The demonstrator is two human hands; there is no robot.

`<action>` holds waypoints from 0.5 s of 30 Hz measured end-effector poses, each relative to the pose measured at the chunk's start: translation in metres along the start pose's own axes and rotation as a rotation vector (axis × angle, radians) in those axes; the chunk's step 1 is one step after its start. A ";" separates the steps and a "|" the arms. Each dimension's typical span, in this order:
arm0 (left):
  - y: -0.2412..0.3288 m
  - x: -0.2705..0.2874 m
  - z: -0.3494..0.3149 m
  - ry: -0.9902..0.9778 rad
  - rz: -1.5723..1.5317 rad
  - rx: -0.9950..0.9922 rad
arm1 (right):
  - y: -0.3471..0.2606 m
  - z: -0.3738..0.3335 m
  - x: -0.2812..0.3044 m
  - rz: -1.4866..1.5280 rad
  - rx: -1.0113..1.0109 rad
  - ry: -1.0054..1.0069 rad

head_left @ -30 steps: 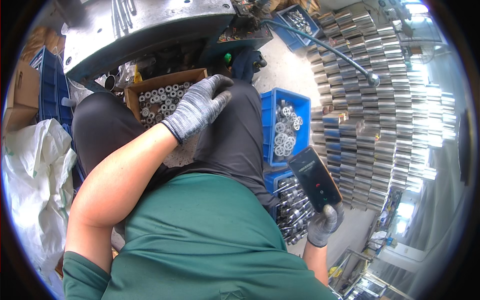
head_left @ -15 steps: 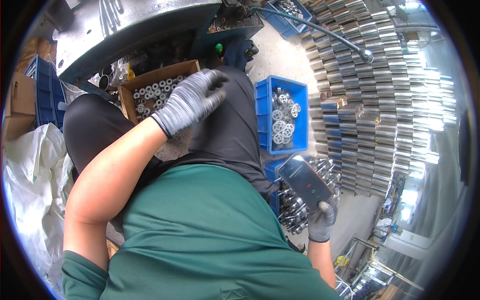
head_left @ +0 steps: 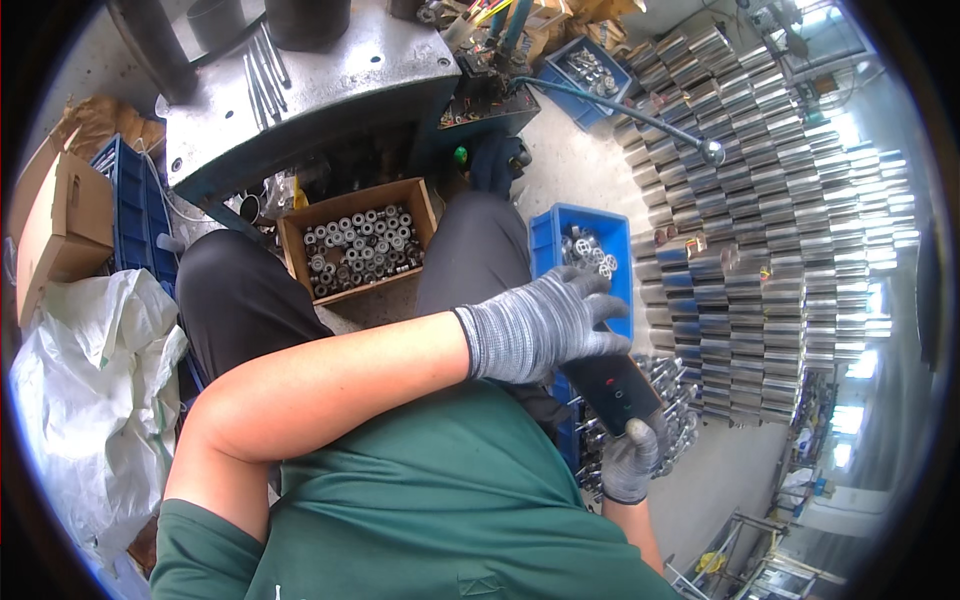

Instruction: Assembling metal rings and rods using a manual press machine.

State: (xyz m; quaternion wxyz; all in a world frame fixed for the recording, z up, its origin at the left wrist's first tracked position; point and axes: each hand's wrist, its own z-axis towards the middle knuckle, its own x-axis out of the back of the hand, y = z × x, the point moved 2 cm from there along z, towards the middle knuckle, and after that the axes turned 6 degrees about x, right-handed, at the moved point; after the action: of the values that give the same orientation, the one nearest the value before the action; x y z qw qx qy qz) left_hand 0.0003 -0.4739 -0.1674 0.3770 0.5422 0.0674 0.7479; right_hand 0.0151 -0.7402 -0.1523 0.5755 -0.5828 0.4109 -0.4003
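Grip status: the right hand (head_left: 630,458) is closed around the lower end of a dark flat handset (head_left: 615,388), held at about 4 o'clock from the picture's centre, beside the right thigh. The left hand (head_left: 545,325), gloved in grey, has its fingers spread and curved; it pinches nothing. Its palm lies over the top of the handset, and its fingertips reach the near rim of the blue bin (head_left: 545,250) at 2 o'clock.

Change since the earlier views: the left hand was over the cardboard box (head_left: 360,250) of metal rings at 11 o'clock. It has now crossed the lap to the right side. The right hand has kept hold of the handset, which sits a little higher than before.

Judgement: work has shifted from the box to the handset or the blue bin of ring parts; which of the two the left hand addresses cannot be told, as contact under the palm is hidden.

Surroundings: a grey machine base (head_left: 320,80) at 12 o'clock, stacked bright cylinders (head_left: 780,200) at 2 to 3 o'clock, a white sack (head_left: 80,400) at 9 o'clock.
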 end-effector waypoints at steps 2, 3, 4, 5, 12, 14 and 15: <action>0.003 -0.004 0.002 0.014 0.024 -0.008 | -0.002 0.001 -0.006 0.000 -0.007 -0.018; 0.004 -0.005 0.002 0.028 0.041 -0.017 | -0.002 0.001 -0.009 -0.005 -0.017 -0.033; 0.005 -0.006 0.002 0.057 0.022 -0.026 | -0.004 0.002 -0.015 -0.004 -0.019 -0.032; 0.005 -0.008 0.001 0.055 0.021 -0.026 | -0.006 0.004 -0.021 -0.005 -0.015 -0.050; 0.008 -0.005 0.001 0.043 0.000 0.076 | 0.009 0.010 -0.013 0.035 0.002 -0.057; 0.008 -0.008 0.001 0.044 0.011 0.083 | 0.010 0.009 -0.012 0.028 0.006 -0.059; 0.008 -0.009 0.001 0.064 0.037 0.103 | 0.010 0.009 -0.013 0.024 0.011 -0.066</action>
State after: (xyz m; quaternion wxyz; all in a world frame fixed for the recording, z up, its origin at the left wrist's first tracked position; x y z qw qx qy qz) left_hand -0.0018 -0.4857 -0.1702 0.3324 0.5379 0.1075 0.7672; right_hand 0.0187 -0.7248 -0.1623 0.5968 -0.5876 0.3966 -0.3759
